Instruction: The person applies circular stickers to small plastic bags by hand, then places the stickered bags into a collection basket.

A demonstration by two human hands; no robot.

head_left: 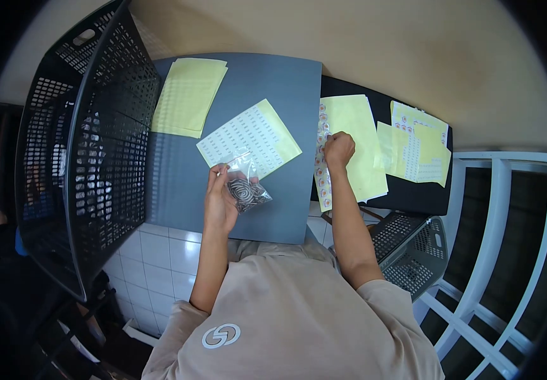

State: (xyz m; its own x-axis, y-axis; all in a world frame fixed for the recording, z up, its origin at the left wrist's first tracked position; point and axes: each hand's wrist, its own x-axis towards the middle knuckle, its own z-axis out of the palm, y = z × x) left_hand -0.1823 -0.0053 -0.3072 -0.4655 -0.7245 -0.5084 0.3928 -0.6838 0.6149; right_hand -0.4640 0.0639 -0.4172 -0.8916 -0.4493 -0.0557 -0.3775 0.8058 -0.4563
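Note:
My left hand (221, 196) pinches the top edge of a clear plastic zip bag (247, 193) holding dark, silvery coiled pieces. Partly under the bag lies a label sheet (248, 136), rows of small printed labels on yellow backing. My right hand (339, 149) is closed over a sheet of round stickers (325, 180) on the right. Its fingertips are at the sticker column; whatever they pinch is hidden. Beside that column spreads the bare yellow backing (363, 136) of the sheets.
Yellow sheets (188, 95) lie at the table's back left. A tall dark plastic crate (90, 145) stands along the left edge. More label sheets (422, 149) rest on the black surface (381, 92) at right. Below it is a grey crate (416, 250), near a white metal frame (495, 253).

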